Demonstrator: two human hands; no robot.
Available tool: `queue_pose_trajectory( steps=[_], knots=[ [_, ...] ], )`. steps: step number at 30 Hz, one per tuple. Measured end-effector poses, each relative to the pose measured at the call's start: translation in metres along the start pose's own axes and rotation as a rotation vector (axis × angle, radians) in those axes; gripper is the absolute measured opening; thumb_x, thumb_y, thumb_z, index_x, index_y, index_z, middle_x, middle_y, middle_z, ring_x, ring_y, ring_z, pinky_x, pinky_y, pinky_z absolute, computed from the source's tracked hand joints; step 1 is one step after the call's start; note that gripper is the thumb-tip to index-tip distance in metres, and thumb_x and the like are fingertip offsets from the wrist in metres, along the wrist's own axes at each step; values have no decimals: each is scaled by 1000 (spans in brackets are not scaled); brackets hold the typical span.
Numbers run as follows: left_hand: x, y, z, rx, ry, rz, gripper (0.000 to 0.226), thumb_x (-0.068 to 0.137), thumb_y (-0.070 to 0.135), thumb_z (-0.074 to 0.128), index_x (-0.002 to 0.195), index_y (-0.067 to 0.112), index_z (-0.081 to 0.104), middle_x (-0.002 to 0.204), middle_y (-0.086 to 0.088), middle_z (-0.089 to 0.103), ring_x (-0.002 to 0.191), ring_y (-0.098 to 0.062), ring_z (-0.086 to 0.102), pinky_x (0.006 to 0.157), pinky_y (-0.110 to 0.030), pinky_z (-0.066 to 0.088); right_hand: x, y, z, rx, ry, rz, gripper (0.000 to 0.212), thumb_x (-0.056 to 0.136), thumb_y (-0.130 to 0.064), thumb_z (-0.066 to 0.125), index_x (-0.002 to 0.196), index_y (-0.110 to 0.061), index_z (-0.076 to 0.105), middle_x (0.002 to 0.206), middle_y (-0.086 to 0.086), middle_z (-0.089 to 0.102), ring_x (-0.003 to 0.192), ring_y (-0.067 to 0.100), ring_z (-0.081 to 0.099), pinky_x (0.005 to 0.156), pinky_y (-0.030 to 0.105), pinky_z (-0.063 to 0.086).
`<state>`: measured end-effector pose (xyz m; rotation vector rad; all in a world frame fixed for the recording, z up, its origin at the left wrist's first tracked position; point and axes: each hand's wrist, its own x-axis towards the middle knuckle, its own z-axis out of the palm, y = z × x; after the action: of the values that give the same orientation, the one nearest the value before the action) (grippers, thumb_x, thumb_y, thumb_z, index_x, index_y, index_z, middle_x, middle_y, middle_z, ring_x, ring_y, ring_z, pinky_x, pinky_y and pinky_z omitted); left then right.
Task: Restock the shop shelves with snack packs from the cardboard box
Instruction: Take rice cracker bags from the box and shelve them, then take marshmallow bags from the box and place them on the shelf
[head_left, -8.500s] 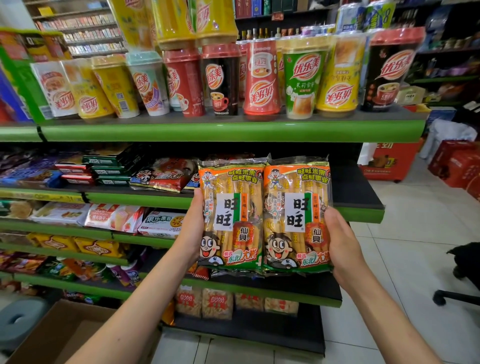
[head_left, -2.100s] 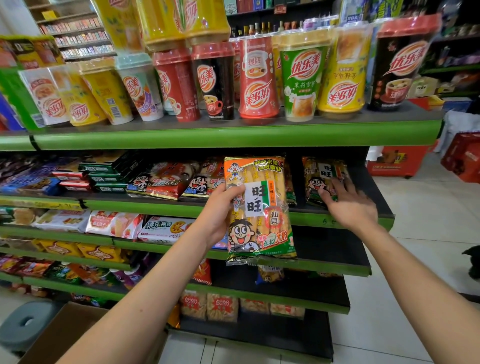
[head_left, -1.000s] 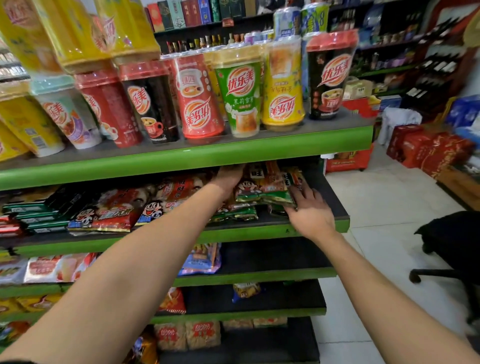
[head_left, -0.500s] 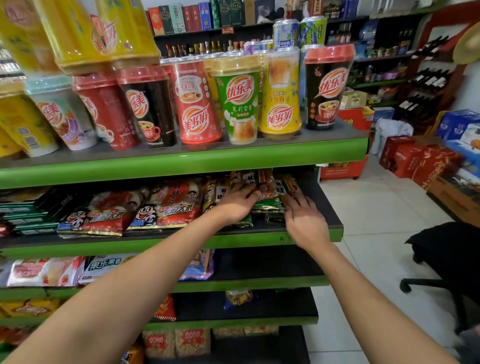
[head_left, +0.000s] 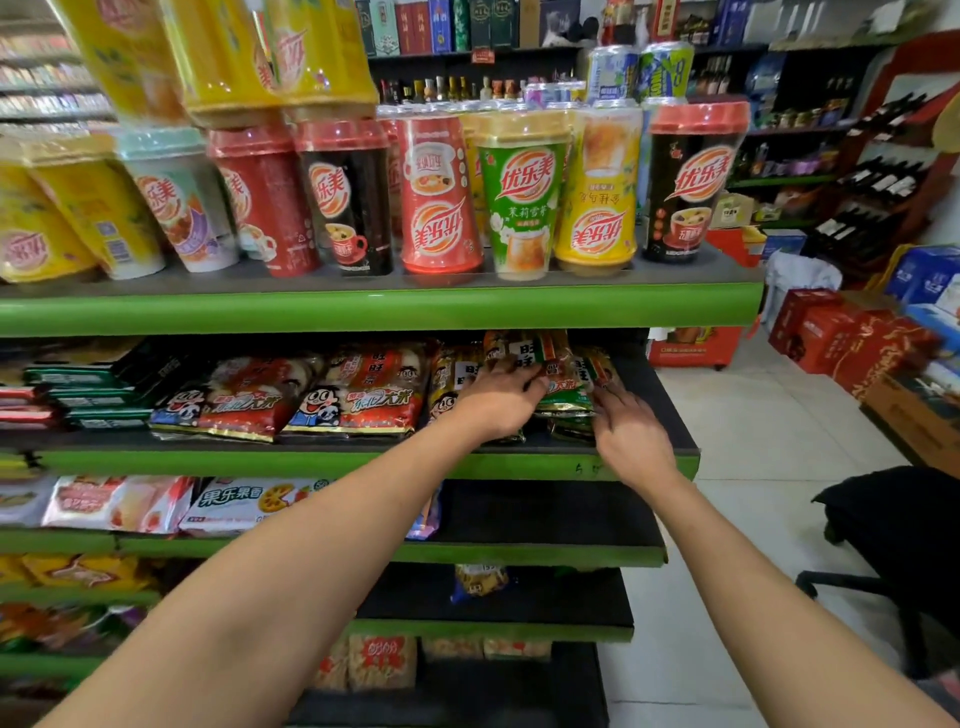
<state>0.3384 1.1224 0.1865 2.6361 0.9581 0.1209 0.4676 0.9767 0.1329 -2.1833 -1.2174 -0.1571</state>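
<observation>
Moved since half a second ago: barely anything, with both hands lingering on the same shelf and the view drawn slightly nearer. Two bare forearms reaching from below toward the second green shelf (head_left: 363, 462), under a row of tall milk-tea cups (head_left: 519, 202). Left hand (head_left: 498, 397) lying palm-down on the orange and green snack packs (head_left: 563, 379), fingers spread and fairly straight, pressing rather than gripping. Right hand (head_left: 631, 441) just beside it at the packs' front edge, fingers gently bent with tips touching the wrapper; whether pinching a seam, impossible to tell. Packs stacked flat near the shelf's right end, next to red rice-cracker bags (head_left: 358, 397) further left. Cardboard box out of sight here. Likely step: squaring the newly placed packs into a tidy pile. Probably light, crinkly film bags holding brittle crackers, glossy enough to slide over one another, so best nudged flat-handed from the top or pushed at the sealed end, not squeezed through the middle. Risk of the top pack slipping forward off the stack. Lower shelves partly bare, a black chair (head_left: 893, 530) to the right on pale floor tiles.
</observation>
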Motion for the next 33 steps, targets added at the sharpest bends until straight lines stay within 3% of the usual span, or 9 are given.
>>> queue_pose_trajectory(
  steps=[5, 9, 11, 15, 19, 23, 27, 31, 33],
  knots=[
    [-54, -10, -13, -111, 197, 81, 48, 103, 48, 43, 143, 23, 52, 148, -11, 49, 136, -31, 44, 113, -52, 38, -19, -16, -17, 229, 135, 153, 36, 95, -5, 52, 130, -5, 59, 139, 15, 51, 133, 30, 44, 111, 38, 34],
    [-126, -65, 2, -260, 244, 118, 24, 99, 33, 55, 117, 22, 66, 112, 11, 57, 107, -4, 48, 92, -20, 40, -81, -49, 2, 443, 345, 206, 19, 92, -5, 57, 99, -23, 56, 103, -10, 49, 99, 4, 50, 88, 16, 36],
    [-161, -107, 15, -330, 187, 19, 15, 98, 26, 58, 106, 21, 69, 101, 11, 61, 94, -3, 53, 77, -17, 38, -106, -72, 29, 503, 177, 183, 19, 94, -5, 57, 92, -24, 57, 95, -17, 49, 90, -5, 51, 76, 6, 36],
    [-227, -209, 42, -449, 134, -314, 10, 97, 21, 62, 98, 22, 71, 84, 15, 65, 68, 2, 56, 61, -15, 40, -134, -125, 101, 510, -144, 93, 17, 94, -2, 57, 92, -17, 64, 93, -7, 58, 83, 2, 57, 70, 16, 41],
    [-298, -314, 63, -510, 141, -582, 9, 96, 17, 63, 93, 22, 70, 84, 8, 68, 80, -14, 65, 72, -27, 44, -147, -202, 175, 500, -387, 59, 15, 93, -4, 59, 93, -18, 65, 94, 0, 64, 83, 15, 59, 76, 31, 43],
    [-375, -424, 82, -645, 145, -848, 12, 92, 29, 62, 86, 27, 72, 94, 0, 72, 92, -25, 67, 88, -36, 52, -168, -300, 260, 444, -625, -29, 18, 93, -7, 60, 89, -25, 64, 89, -5, 65, 72, 5, 55, 67, 21, 38],
    [-453, -532, 107, -803, 220, -1016, 16, 83, 19, 58, 74, 12, 69, 67, 2, 60, 60, 5, 56, 66, -20, 46, -211, -391, 358, 375, -846, -48, 18, 94, -7, 62, 88, -24, 63, 85, -4, 66, 79, 14, 61, 69, 26, 38],
    [-522, -623, 148, -1056, 339, -1362, 17, 85, 18, 72, 70, 16, 63, 58, 6, 60, 70, -17, 56, 67, -28, 43, -263, -463, 454, 251, -1114, -43, 9, 96, -8, 61, 95, -10, 69, 89, 7, 70, 83, 23, 62, 68, 28, 36],
    [-544, -657, 168, -1151, 320, -1445, 10, 93, 10, 66, 83, 14, 66, 70, 0, 64, 70, -14, 59, 65, -28, 45, -284, -487, 495, 188, -1215, -69, 10, 96, -7, 60, 96, -6, 69, 88, 10, 69, 83, 23, 60, 67, 26, 34]
  ],
)
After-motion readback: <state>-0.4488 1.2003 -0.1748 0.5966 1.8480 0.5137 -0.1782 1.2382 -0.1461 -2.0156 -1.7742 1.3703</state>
